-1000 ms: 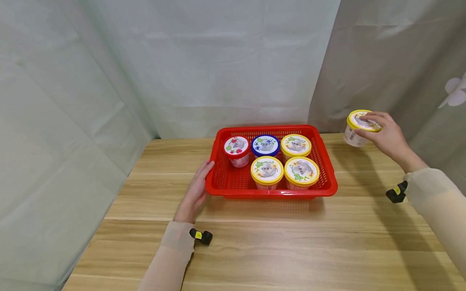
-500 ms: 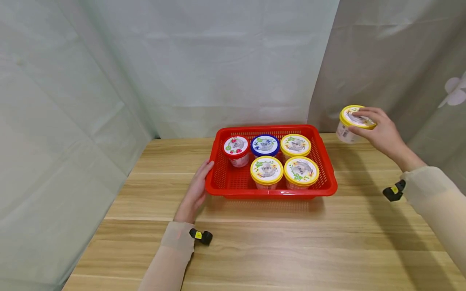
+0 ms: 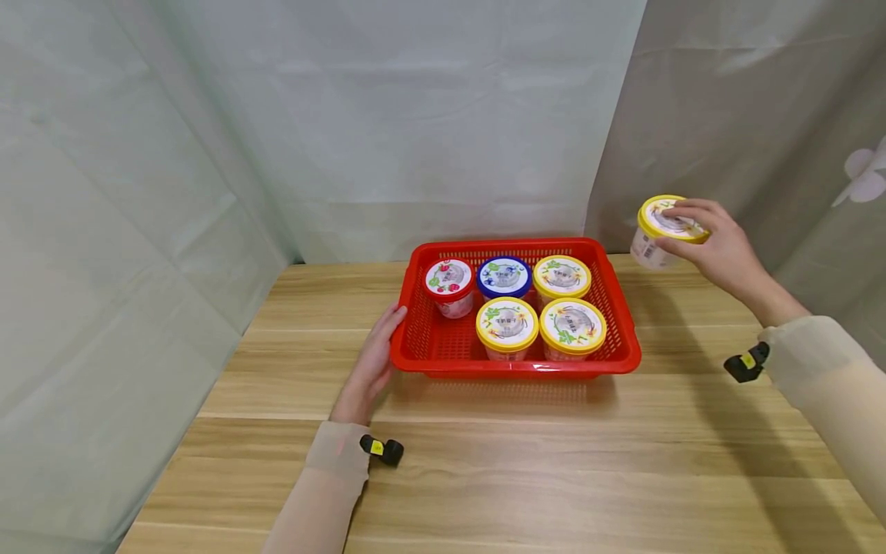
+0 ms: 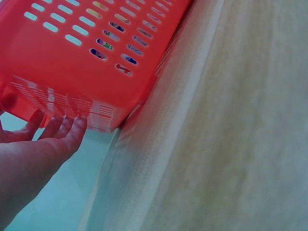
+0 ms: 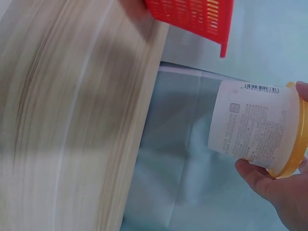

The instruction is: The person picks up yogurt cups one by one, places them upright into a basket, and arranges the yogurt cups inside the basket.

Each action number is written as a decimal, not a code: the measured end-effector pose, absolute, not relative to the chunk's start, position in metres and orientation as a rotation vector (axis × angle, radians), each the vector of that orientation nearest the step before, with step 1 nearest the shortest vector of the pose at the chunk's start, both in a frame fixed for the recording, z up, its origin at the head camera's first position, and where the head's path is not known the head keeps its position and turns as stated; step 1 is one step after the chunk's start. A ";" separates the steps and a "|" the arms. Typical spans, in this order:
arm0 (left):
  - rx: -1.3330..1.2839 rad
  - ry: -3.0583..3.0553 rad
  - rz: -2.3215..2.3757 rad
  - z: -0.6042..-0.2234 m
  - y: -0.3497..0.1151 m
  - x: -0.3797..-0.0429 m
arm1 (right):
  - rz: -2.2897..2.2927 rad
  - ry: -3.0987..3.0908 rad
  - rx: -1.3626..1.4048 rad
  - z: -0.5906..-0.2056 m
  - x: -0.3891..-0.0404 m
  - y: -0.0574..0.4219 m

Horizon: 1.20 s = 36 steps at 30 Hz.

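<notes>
My right hand (image 3: 727, 250) grips a clear printed cup with a yellow lid (image 3: 651, 250), held in the air right of the red basket (image 3: 512, 368). In the right wrist view, fingers are at the lid and a digit presses against the cup's side (image 5: 250, 125); the cup's base faces the table edge. My left hand (image 3: 374, 358) lies at the basket's left end. Its fingertips (image 4: 79, 122) touch the slotted outer wall in the left wrist view. Inside the basket stand a red-lidded cup (image 3: 450, 278), a blue-lidded cup (image 3: 504, 277) and three yellow-lidded cups (image 3: 507, 324).
The basket stands on a wooden table (image 3: 540, 477), close to its back edge. Grey-white curtains (image 3: 429, 138) hang behind and at the sides. A part of the basket (image 5: 192, 17) shows at the top of the right wrist view, above the cup.
My right hand has moved the yellow-lidded cup left and slightly up, closer to the basket. The left hand, the basket and the cups in it stay put.
</notes>
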<state>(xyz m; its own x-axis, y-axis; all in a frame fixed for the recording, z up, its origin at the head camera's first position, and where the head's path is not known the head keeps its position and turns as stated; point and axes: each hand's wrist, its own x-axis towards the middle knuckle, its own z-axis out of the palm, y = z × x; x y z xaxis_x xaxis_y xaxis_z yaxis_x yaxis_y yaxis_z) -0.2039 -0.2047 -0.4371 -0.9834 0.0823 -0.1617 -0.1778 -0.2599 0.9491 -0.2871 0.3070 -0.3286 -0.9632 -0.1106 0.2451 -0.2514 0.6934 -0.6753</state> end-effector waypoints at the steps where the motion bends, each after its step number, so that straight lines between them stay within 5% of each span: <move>1: -0.119 1.804 2.366 -0.437 -0.205 -0.204 | 1.125 -2.716 0.297 -0.328 -0.287 0.306; 36: -0.112 1.778 2.385 -0.440 -0.205 -0.207 | 1.199 -2.668 0.502 -0.302 -0.281 0.251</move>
